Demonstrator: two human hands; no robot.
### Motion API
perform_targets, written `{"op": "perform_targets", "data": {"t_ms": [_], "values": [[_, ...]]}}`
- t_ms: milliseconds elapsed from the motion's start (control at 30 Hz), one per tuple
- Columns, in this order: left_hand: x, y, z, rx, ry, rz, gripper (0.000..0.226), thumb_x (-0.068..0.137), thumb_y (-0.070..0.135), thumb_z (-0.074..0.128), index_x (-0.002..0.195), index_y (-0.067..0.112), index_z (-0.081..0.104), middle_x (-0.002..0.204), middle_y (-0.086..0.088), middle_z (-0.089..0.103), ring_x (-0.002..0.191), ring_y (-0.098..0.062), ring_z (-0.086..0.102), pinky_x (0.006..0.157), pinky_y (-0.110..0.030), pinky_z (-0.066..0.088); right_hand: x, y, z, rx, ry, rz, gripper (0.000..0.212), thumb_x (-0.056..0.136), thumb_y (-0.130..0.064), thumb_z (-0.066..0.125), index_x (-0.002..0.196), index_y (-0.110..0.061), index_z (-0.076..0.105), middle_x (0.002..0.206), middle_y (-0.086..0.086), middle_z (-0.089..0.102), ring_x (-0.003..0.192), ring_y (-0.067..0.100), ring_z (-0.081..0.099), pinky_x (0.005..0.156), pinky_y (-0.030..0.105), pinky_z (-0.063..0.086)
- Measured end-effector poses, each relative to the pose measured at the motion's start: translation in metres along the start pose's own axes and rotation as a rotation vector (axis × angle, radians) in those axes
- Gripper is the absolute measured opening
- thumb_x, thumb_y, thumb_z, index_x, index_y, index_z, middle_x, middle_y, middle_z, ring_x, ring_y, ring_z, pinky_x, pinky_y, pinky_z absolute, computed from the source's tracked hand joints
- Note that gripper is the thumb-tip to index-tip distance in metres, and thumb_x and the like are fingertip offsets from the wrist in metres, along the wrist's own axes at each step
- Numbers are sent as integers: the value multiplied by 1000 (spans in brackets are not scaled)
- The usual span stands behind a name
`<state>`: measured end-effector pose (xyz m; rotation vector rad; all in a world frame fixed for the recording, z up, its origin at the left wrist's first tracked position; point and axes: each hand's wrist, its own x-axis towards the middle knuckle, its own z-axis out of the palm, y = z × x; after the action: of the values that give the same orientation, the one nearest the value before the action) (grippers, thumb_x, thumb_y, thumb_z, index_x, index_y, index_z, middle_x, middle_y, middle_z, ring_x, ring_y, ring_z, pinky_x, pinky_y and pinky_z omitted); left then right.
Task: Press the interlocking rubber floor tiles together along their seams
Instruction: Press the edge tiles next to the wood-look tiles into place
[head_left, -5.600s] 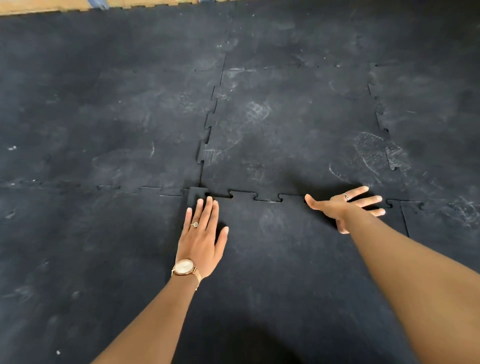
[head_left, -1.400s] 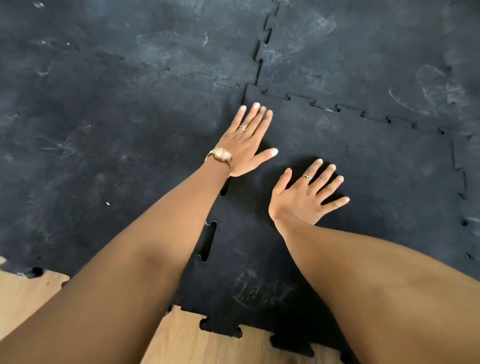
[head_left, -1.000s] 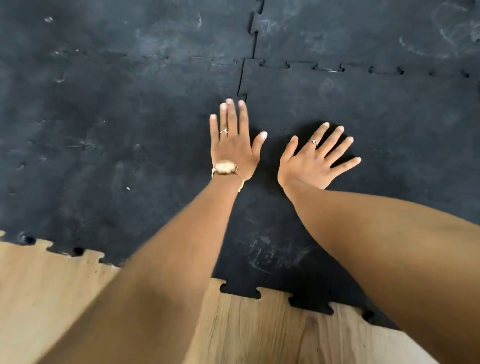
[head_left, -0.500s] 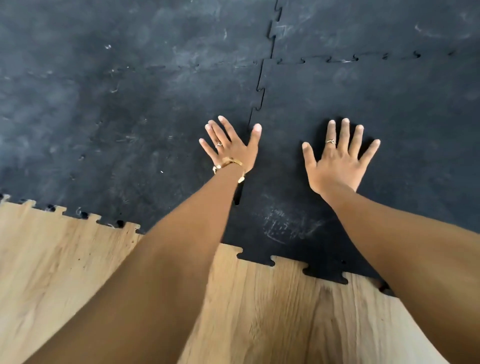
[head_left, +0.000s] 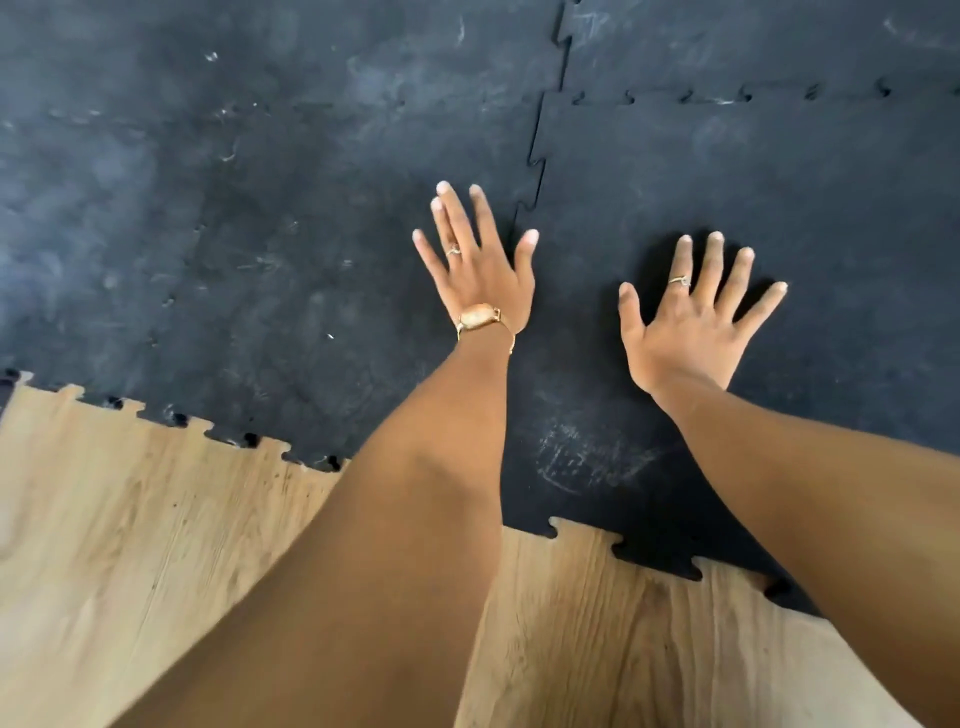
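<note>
Black tiles (head_left: 779, 171) laid over wood floor (head_left: 130, 519), left hand (head_left: 480, 270) flat with fingers spread on the upright seam (head_left: 535, 156), holding nothing, right hand (head_left: 693, 317) splayed flat on the right tile, empty

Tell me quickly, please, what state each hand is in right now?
Left hand: open, fingers spread, holding nothing, over the vertical seam.
Right hand: open, fingers spread, holding nothing, flat on the rubber tile.
</note>
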<state>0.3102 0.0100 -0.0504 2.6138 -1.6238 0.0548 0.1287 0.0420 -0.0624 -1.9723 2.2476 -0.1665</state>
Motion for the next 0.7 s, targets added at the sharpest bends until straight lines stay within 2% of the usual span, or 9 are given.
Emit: {"op": "perform_targets", "data": {"t_ms": [100, 200, 333, 433, 533, 700], "values": [[-6, 2, 2, -106, -16, -87, 75, 98, 57, 17, 154, 9, 6, 161, -18, -1, 150, -29, -1, 119, -53, 0, 2, 2, 0, -1, -2, 14, 78, 94, -63, 19, 156, -15, 19, 164, 9, 13, 151, 36, 6, 117, 66, 0], [-27, -7, 5, -114, -62, -64, 72, 100, 54, 14, 154, 8, 3, 162, -17, -2, 150, -27, -4, 120, -50, -5, 0, 0, 0, -4, -10, 1, 77, 94, -63, 21, 156, -16, 19, 164, 8, 13, 151, 35, 6, 117, 65, 0], [-60, -13, 8, -37, -97, -87, 76, 97, 59, 9, 153, 10, -8, 161, -17, -6, 149, -28, -8, 117, -57, -6, 1, -1, -1, 2, -15, 10, 77, 94, -63, 22, 156, -16, 21, 164, 8, 15, 151, 36, 8, 117, 66, 3], [-53, -15, 8, -21, -126, -53, 83, 91, 67, 4, 151, 14, -16, 161, -16, -9, 149, -29, -10, 113, -65, -5, 1, 0, 2, 5, -3, 13, 77, 94, -63, 22, 155, -16, 22, 163, 8, 17, 151, 36, 10, 117, 66, 3], [-52, -17, 7, 10, -133, -29, 86, 88, 70, 2, 152, 16, -15, 161, -17, -7, 148, -32, -11, 112, -67, -4, 1, -1, 2, 7, -8, 3, 77, 95, -63, 21, 155, -15, 20, 164, 9, 15, 151, 36, 9, 117, 66, 1], [-57, -14, -8, -72, -130, -32, 83, 93, 67, 16, 153, 15, -12, 161, -19, -7, 148, -33, -11, 114, -63, -10, 1, 0, 2, 18, -12, 1, 78, 95, -64, 19, 156, -15, 19, 164, 9, 14, 151, 36, 7, 117, 67, 2]]}}
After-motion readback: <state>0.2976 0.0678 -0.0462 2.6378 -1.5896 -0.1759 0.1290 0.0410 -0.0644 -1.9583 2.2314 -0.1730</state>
